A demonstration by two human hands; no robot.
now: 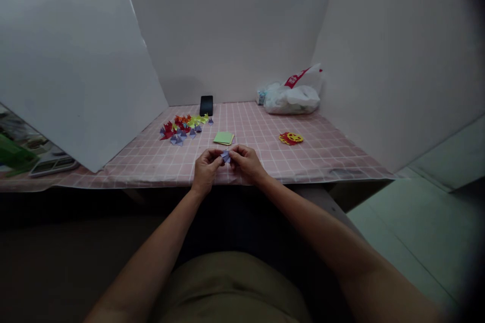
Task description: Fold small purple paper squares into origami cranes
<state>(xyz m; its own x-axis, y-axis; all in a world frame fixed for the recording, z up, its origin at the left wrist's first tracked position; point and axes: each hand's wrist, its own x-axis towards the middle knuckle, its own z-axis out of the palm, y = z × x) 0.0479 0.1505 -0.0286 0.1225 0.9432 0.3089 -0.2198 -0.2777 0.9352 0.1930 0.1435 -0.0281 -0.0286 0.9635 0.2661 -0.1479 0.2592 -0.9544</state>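
My left hand [207, 167] and my right hand [246, 162] meet over the near edge of the pink checked tablecloth [326, 154]. Both pinch one small purple folded paper piece [225, 156] between their fingertips. Just beyond the hands lies a small stack of green paper squares [223, 138]. To the back left is a heap of several folded paper pieces [184, 127] in red, orange, yellow and purple.
A black phone [206, 105] leans against the back white panel. A white plastic bag [291, 96] with red print sits at the back right. Red and yellow paper rings [290, 138] lie right of centre. White boards wall the table on three sides. A calculator [53, 165] lies far left.
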